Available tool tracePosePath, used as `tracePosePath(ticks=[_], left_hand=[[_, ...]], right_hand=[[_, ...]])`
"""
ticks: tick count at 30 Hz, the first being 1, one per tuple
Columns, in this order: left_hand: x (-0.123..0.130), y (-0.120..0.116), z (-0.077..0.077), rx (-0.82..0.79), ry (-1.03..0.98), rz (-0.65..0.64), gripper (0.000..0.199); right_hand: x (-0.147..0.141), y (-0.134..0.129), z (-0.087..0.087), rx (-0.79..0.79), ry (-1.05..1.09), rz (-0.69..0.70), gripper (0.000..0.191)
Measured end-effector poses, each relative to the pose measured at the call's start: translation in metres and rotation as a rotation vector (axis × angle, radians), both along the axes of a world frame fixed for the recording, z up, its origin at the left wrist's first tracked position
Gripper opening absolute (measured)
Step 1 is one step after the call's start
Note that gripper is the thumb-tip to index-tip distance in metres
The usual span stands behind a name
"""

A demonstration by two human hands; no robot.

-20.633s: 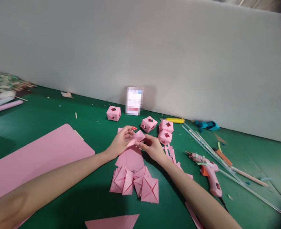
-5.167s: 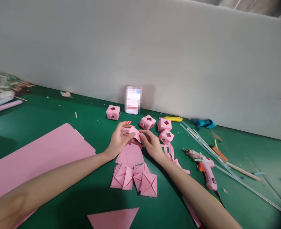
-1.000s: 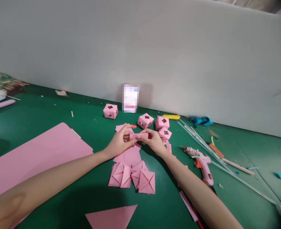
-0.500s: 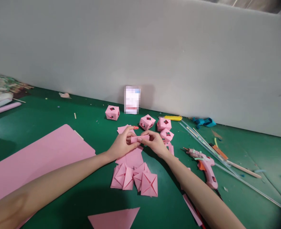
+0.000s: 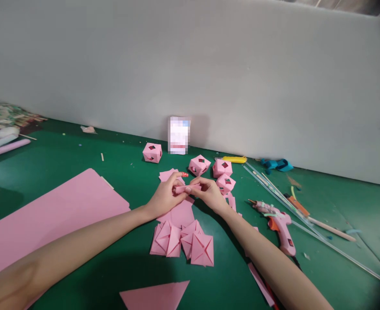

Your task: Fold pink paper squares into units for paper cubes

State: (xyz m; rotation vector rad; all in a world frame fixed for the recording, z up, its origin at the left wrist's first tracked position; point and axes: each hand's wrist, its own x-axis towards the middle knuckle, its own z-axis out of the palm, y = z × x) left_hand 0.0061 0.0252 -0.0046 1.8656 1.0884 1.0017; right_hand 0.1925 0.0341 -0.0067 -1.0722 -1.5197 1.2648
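Note:
Between my two hands is a small folded piece of pink paper (image 5: 182,189), seen nearly edge-on. My left hand (image 5: 164,196) grips its left end, with thumb below and fingers behind. Thumb and fingers of my right hand (image 5: 209,194) pinch the right end. Below the hands lie loose pink paper sheets (image 5: 178,213) and several folded pink squares (image 5: 202,249) with crossed creases. Just beyond my right hand stand pink paper boxes with cut-out holes, among them one faceted box (image 5: 199,165) and another (image 5: 225,184) close to my knuckles.
A pink glue gun (image 5: 282,228) lies to the right, near clear glue sticks (image 5: 273,193). A yellow cutter (image 5: 235,159) rests by the grey wall. Large pink sheets (image 5: 57,211) cover the left side. A blurred upright card or screen (image 5: 178,135) leans at the wall.
The pink paper between my hands has tilted and now shows a narrower face. Both hands stay in nearly the same place; the rest looks unchanged.

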Motion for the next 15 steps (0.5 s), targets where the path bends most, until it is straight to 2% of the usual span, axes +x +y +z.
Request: tracePosePath(ticks=[5, 10, 15], left_hand=[[-0.001, 0.002, -0.002, -0.032, -0.020, 0.018, 0.049], [-0.004, 0.007, -0.011, -0.126, -0.212, 0.056, 0.054], [-0.005, 0.010, -0.017, -0.108, -0.228, 0.093, 0.054]], right_hand=[[0.000, -0.001, 0.001, -0.023, -0.020, -0.008, 0.037], [0.001, -0.002, -0.005, -0.035, -0.094, 0.056, 0.037], [0.002, 0.000, -0.011, 0.010, -0.133, 0.002, 0.032]])
